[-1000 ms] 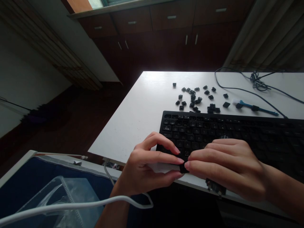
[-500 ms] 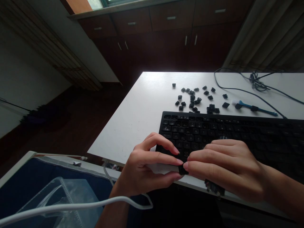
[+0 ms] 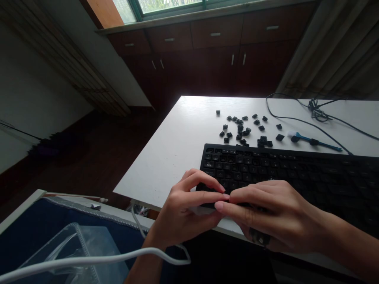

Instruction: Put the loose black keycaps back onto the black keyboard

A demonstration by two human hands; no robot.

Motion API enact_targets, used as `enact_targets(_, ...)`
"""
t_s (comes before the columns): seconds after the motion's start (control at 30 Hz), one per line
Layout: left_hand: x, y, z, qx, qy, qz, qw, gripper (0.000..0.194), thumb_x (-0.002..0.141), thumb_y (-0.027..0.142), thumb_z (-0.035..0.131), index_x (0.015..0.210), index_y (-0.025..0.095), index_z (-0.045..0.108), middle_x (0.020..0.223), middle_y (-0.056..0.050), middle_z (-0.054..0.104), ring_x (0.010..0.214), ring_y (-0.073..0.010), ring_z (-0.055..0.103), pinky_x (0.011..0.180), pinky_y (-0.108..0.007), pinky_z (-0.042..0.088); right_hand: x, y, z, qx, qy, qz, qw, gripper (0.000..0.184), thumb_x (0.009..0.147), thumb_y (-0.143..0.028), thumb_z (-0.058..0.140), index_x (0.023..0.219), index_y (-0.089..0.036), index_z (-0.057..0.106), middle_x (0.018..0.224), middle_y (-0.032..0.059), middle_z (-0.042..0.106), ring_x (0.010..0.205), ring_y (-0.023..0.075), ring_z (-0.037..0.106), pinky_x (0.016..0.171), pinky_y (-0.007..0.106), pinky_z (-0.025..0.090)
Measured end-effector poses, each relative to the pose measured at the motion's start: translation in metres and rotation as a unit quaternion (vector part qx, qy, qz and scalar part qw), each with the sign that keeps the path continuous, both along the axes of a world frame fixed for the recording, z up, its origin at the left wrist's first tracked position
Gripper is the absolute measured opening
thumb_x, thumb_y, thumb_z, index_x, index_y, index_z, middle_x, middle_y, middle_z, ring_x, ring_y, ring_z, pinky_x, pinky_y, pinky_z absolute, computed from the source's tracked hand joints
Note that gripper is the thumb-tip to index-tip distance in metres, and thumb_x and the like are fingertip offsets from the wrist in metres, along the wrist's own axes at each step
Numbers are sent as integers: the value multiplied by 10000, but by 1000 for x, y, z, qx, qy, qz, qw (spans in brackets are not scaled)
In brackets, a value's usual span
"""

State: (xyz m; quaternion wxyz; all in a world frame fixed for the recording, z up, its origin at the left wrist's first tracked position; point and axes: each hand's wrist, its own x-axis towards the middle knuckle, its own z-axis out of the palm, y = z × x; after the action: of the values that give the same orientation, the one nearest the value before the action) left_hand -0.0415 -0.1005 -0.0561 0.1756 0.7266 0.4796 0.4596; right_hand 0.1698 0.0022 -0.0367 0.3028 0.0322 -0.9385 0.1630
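Observation:
My left hand (image 3: pixel 185 209) is closed in a pinch at the front left corner of the black keyboard (image 3: pixel 251 167). The thumb and fingertips of my right hand (image 3: pixel 278 217) meet those of the left there. A small black keycap showed between the fingertips in the earlier frames; now the fingers hide it. Curled under my right palm is a small dark object (image 3: pixel 259 237) with a shiny part, its kind unclear. Several keys are off the keyboard's left part, leaving open sockets. Loose black keycaps (image 3: pixel 240 128) lie scattered behind the keyboard.
A blue brush (image 3: pixel 319 142) with white bristles lies behind the keyboard on the white table (image 3: pixel 156 161). The black cable (image 3: pixel 318 108) is bundled at the back right. At lower left, a white cord (image 3: pixel 118 258) crosses in front of a clear plastic bag (image 3: pixel 89 240).
The view has tilted up slightly. My right thumb and fingertips have shifted left over the left fingertips, covering the keycap. My left hand has kept its pinch.

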Motion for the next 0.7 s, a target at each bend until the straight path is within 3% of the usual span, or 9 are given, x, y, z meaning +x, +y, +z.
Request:
enact_targets(0.1, 1, 0, 1, -7, -14, 6, 1000, 318, 793, 91, 736, 1070, 248, 745, 1029, -77, 668, 946, -202, 612, 846, -376, 536, -1, -1, 0, -15, 5, -8, 1000, 352, 921, -86, 541, 1267, -81, 603, 1039, 102, 724, 797, 130, 683, 624, 239, 536)
enact_targets(0.23, -1, 1, 1, -7, -38, -5, 999, 282, 798, 107, 748, 1050, 235, 752, 1013, -81, 669, 935, -201, 620, 828, -368, 546, -1, 1, 0, -44, 11, -16, 999, 330, 932, -77, 526, 1255, -93, 593, 966, 76, 723, 753, 109, 667, 617, 216, 520)
enact_targets(0.4, -3, 0, 1, -15, -28, -13, 999, 245, 800, 138, 766, 1026, 232, 756, 1022, -82, 663, 954, -206, 617, 855, -379, 543, 0, 2, -1, -13, 15, -24, 1000, 253, 964, -115, 513, 1183, -109, 640, 939, 68, 724, 684, 103, 638, 576, 229, 493)
enact_targets(0.5, -6, -1, 1, -26, -7, -13, 1000, 252, 826, 114, 723, 1045, 238, 744, 1042, -78, 650, 966, -205, 614, 831, -358, 546, -1, 2, -4, 5, 20, -23, 1000, 274, 916, -130, 559, 1176, -123, 645, 992, 59, 730, 682, 103, 648, 557, 235, 494)
enact_targets(0.6, -10, 0, -2, 11, 11, -13, 1000, 301, 836, 78, 700, 1081, 251, 729, 1037, -61, 643, 954, -194, 614, 773, -315, 549, -4, 3, -8, 9, 49, -31, 998, 304, 880, -184, 594, 1176, -150, 653, 1061, 46, 730, 740, 108, 678, 562, 235, 507)
enact_targets(0.7, -11, 3, -2, 49, 47, -10, 998, 379, 824, 54, 713, 1144, 258, 711, 1066, -50, 634, 919, -170, 624, 768, -287, 556, -6, 3, -5, 12, 83, -55, 995, 221, 914, -235, 619, 1115, -169, 681, 1002, 14, 745, 743, 89, 688, 586, 207, 522)
